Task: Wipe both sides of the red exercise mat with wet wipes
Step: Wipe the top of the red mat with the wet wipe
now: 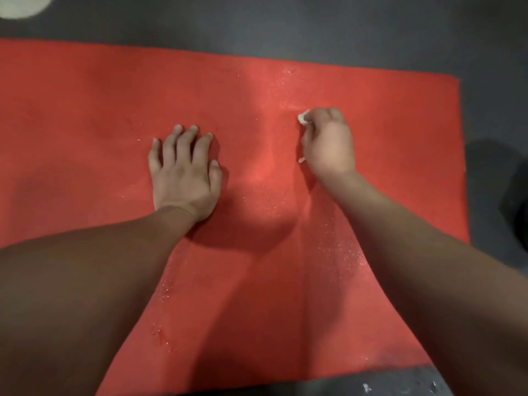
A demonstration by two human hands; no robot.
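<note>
The red exercise mat (257, 87) lies flat on a dark floor and fills most of the view. Its middle and right parts glisten with damp specks. My left hand (185, 172) rests palm down on the mat, fingers spread and straight. To its right, my right hand (328, 144) is curled round a small white wet wipe (303, 118) and presses it onto the mat. Only bits of the wipe poke out at the fingertips and below the thumb.
Dark grey floor (314, 27) surrounds the mat on the far, right and near sides. A pale round patch (23, 5) shows at the top left corner. A dark blurred object (514, 201) sits off the mat's right edge.
</note>
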